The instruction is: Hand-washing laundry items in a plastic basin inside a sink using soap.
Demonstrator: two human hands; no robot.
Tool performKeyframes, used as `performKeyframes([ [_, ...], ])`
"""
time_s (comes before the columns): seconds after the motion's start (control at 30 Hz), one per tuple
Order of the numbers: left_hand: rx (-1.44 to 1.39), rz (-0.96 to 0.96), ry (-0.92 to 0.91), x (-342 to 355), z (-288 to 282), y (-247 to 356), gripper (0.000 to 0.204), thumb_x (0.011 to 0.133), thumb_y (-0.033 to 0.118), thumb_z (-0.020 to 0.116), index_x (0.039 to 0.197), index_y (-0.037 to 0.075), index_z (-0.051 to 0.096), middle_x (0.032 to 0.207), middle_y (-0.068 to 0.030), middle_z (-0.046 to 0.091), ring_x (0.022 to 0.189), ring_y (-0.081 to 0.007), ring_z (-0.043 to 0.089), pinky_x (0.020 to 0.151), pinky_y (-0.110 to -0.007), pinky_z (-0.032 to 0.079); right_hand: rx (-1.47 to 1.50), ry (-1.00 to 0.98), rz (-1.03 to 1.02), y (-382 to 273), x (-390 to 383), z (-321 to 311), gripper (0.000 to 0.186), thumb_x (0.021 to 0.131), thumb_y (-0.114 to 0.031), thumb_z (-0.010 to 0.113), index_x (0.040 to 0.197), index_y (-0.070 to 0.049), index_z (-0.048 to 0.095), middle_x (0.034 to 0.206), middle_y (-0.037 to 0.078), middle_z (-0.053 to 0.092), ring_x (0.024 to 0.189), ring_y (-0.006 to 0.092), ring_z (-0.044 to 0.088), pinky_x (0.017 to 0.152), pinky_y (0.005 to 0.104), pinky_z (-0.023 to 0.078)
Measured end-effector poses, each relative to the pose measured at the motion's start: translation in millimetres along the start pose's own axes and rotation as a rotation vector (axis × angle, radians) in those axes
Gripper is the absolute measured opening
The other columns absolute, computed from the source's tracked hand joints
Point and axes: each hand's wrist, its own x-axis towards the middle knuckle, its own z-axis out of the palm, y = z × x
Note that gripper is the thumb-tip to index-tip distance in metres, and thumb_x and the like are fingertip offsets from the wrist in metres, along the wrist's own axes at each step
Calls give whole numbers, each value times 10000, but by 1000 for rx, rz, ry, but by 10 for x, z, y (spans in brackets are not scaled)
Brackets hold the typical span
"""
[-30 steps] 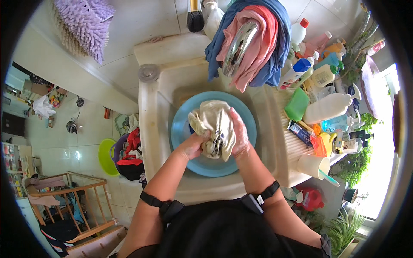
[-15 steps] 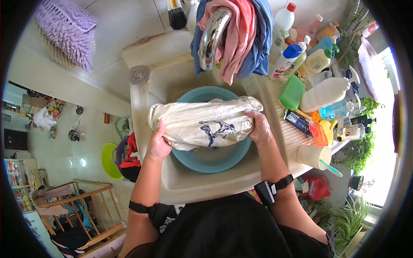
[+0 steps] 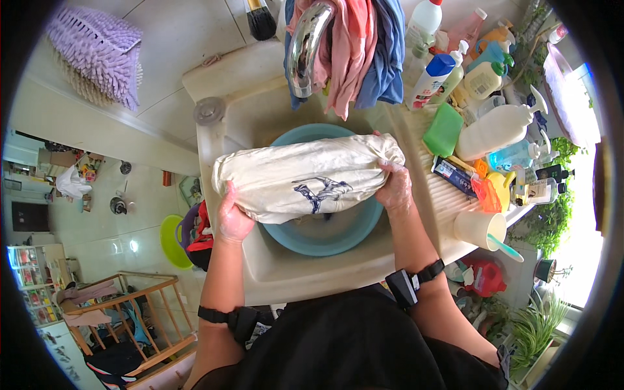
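A wet cream cloth [image 3: 279, 175] with a dark blue printed figure is stretched sideways between my hands. It looks like a garment or bag, folded over; which one I cannot tell. My left hand [image 3: 234, 218] grips its left end, thumb on top and fingers hidden beneath. At the other end my right hand [image 3: 394, 187] is closed around the bunched fabric, with suds on the skin. Below the cloth, a round blue basin [image 3: 318, 249] holds cloudy water and sits in the beige sink [image 3: 273, 270].
Pink and blue cloths [image 3: 383, 58] hang over the chrome faucet [image 3: 309, 49] at the back. On the ribbed drainboard to the right stand several bottles, a green soap block [image 3: 443, 130] and a white cup [image 3: 478, 229] with a toothbrush.
The cloth has been pulled wider and flatter between my hands and raised slightly. Its left end has shifted a little left, its right end a little right.
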Motion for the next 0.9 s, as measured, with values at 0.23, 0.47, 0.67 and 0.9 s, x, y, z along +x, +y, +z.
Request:
performKeyframes([
  [0.23,-39,55,-13,-31,-80,64,561,878,367,402,1294,9,285,1315,-164,345,1209,-318,338,1004,-455,263,21,19,-7,-25,9,-89,495,775,-119,500,1253,-61,385,1176,123,481,1089,276,458,958,407,343],
  [0.47,-151,-30,-97,-75,27,119,635,862,472,365,1316,41,261,1333,-163,318,1219,-329,321,1008,-470,247,179,-75,-8,19,11,-28,454,847,-248,451,1253,-60,373,1248,146,434,1115,286,443,967,421,331],
  [0.67,-277,-138,-92,-35,181,-257,667,839,582,296,1289,92,331,1314,-125,361,1214,-310,333,1007,-473,248,299,-248,167,300,21,303,478,862,-302,441,1260,-53,348,1273,164,407,1128,286,439,962,422,338],
  [0.9,-300,-239,-109,86,471,-558,540,817,388,545,1240,98,375,1233,-77,439,1145,-253,412,975,-409,323,131,-181,544,587,54,668,390,872,-263,450,1174,-18,426,1124,122,516,1018,251,518,899,385,410],
])
